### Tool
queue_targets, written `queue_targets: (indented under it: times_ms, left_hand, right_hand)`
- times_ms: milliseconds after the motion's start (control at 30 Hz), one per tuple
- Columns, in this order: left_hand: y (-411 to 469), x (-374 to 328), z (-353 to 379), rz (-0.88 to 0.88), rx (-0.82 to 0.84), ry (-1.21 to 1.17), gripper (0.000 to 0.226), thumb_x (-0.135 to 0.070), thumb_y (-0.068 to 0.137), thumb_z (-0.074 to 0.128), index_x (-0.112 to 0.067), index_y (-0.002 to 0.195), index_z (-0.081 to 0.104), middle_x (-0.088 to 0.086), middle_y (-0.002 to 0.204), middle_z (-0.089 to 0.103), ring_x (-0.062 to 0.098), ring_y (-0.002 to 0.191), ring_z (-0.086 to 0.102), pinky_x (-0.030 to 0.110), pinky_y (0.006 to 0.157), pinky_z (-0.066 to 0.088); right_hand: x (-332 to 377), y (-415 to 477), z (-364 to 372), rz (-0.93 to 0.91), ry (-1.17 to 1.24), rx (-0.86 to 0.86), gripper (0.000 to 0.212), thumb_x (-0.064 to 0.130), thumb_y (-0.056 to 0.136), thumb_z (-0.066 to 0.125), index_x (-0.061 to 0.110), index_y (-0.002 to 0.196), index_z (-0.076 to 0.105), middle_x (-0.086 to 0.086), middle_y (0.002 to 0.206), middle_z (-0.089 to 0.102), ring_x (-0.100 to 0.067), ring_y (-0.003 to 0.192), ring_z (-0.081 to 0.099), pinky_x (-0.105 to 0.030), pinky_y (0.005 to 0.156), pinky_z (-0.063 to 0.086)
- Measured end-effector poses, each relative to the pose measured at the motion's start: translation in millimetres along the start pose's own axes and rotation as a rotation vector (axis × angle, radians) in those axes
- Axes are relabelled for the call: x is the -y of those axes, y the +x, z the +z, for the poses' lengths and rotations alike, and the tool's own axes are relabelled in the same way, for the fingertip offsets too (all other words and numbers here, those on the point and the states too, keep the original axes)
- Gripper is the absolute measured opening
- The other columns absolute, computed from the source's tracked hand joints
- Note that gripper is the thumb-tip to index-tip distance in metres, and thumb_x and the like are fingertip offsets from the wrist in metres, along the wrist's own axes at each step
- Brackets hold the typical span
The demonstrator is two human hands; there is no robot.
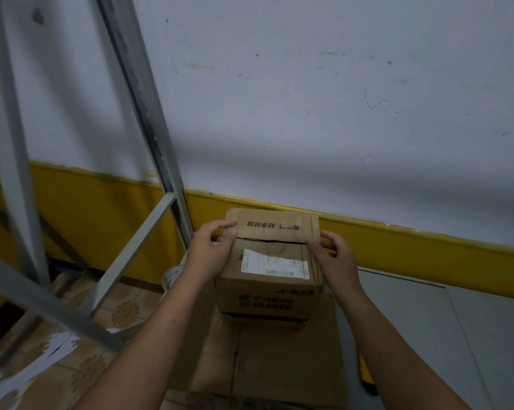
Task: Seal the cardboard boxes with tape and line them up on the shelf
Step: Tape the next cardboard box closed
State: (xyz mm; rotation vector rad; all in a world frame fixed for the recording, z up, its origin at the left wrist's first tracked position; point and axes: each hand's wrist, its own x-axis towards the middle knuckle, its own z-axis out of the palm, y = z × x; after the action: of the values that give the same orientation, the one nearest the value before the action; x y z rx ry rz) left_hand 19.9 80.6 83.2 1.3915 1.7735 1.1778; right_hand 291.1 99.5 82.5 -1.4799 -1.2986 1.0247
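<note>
A small cardboard box (267, 301) stands upright in the middle of the view, close to the foot of the wall (309, 99) and just to the right of the grey metal shelf frame (144, 247). It rests on a larger piece of brown cardboard (279, 365) that lies flat beneath it. Both bare arms reach forward to the box top. The left grip (212, 247) is curled over the left edge of the top, with the fingers (224, 224) lying on the far flap (279, 224) and the thumb at the dark seam between the two flaps. The right grip (335, 255) pinches the right edge at the same seam, with its fingers bent round the corner of the box. So each grip is partly closed on the box and carries nothing else. The far flap bears a row of printed characters, and the near flap carries a white shipping label (275, 264) with a barcode. The two flaps lie almost shut, with only a thin gap showing. A pale round thing (173, 275) shows behind the left wrist; what it is cannot be told. The wall is whitish above a yellow band (102, 208). On the patterned tile floor (122, 312) at lower left lie torn white paper scraps (51, 347). A grey panel (427, 321) lies to the right of the cardboard.
</note>
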Motion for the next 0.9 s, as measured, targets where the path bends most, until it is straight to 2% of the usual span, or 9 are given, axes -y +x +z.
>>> queue_targets:
  times_ms: [167, 333, 433, 567, 700, 767, 900]
  left_hand:
    - [-3, -12, -4, -0.059, 0.048, -0.186, 0.031, -0.036, 0.109, 0.054, -0.032, 0.136, 0.068, -0.014, 0.135, 0.061, 0.001, 0.115, 0.058, 0.024, 0.082, 0.053]
    - [-5, -13, -11, -0.031, 0.046, -0.276, 0.033, -0.038, 0.109, 0.054, -0.039, 0.14, 0.063, -0.02, 0.135, 0.063, 0.007, 0.126, 0.059, 0.042, 0.101, 0.057]
    - [-7, -13, -13, -0.003, 0.04, -0.254, 0.031, -0.035, 0.108, 0.056, -0.045, 0.137, 0.06, -0.025, 0.133, 0.062, 0.004, 0.126, 0.057, 0.045, 0.106, 0.054]
    - [-9, -10, -17, -0.013, 0.022, -0.219, 0.033, -0.034, 0.109, 0.055, -0.04, 0.142, 0.058, -0.027, 0.132, 0.058, 0.006, 0.131, 0.054, 0.047, 0.112, 0.05]
    - [-10, -8, -16, -0.013, 0.051, -0.211, 0.033, -0.036, 0.109, 0.056, -0.042, 0.141, 0.057, -0.024, 0.133, 0.058, 0.006, 0.131, 0.055, 0.047, 0.111, 0.051]
    - [-12, -6, -15, -0.006, 0.062, -0.192, 0.034, -0.036, 0.108, 0.056, -0.042, 0.142, 0.056, -0.022, 0.133, 0.058, 0.005, 0.129, 0.055, 0.044, 0.11, 0.051]
    - [-15, 4, -15, 0.013, 0.053, -0.141, 0.031, -0.038, 0.108, 0.055, -0.041, 0.139, 0.058, -0.024, 0.131, 0.059, 0.007, 0.127, 0.058, 0.04, 0.103, 0.053]
  right_hand:
    - [3, 0, -5, 0.01, 0.016, -0.002, 0.045, 0.04, 0.099, 0.065, 0.019, 0.138, 0.06, -0.002, 0.12, 0.068, -0.008, 0.097, 0.068, -0.018, 0.063, 0.054]
    - [10, -4, -10, -0.001, -0.012, -0.023, 0.048, 0.043, 0.102, 0.059, 0.019, 0.144, 0.056, 0.006, 0.119, 0.063, 0.005, 0.097, 0.058, -0.017, 0.069, 0.048]
    - [10, -7, -12, -0.014, -0.018, -0.027, 0.051, 0.046, 0.101, 0.058, 0.022, 0.146, 0.054, 0.006, 0.125, 0.06, -0.007, 0.106, 0.058, -0.021, 0.073, 0.047]
    - [12, -7, -12, 0.003, -0.008, -0.028, 0.054, 0.05, 0.1, 0.059, 0.024, 0.147, 0.053, 0.006, 0.13, 0.06, -0.016, 0.117, 0.058, -0.032, 0.083, 0.052]
    - [13, -6, -14, 0.016, 0.006, -0.035, 0.053, 0.048, 0.101, 0.059, 0.023, 0.147, 0.052, 0.008, 0.126, 0.059, -0.014, 0.113, 0.057, -0.031, 0.082, 0.05]
    - [12, -6, -13, 0.024, -0.003, -0.046, 0.054, 0.049, 0.101, 0.058, 0.024, 0.148, 0.051, 0.004, 0.132, 0.058, -0.015, 0.115, 0.056, -0.03, 0.081, 0.049]
    - [9, -7, -16, 0.025, -0.008, -0.076, 0.057, 0.054, 0.1, 0.056, 0.026, 0.149, 0.05, 0.0, 0.142, 0.056, -0.02, 0.129, 0.053, -0.037, 0.092, 0.051]
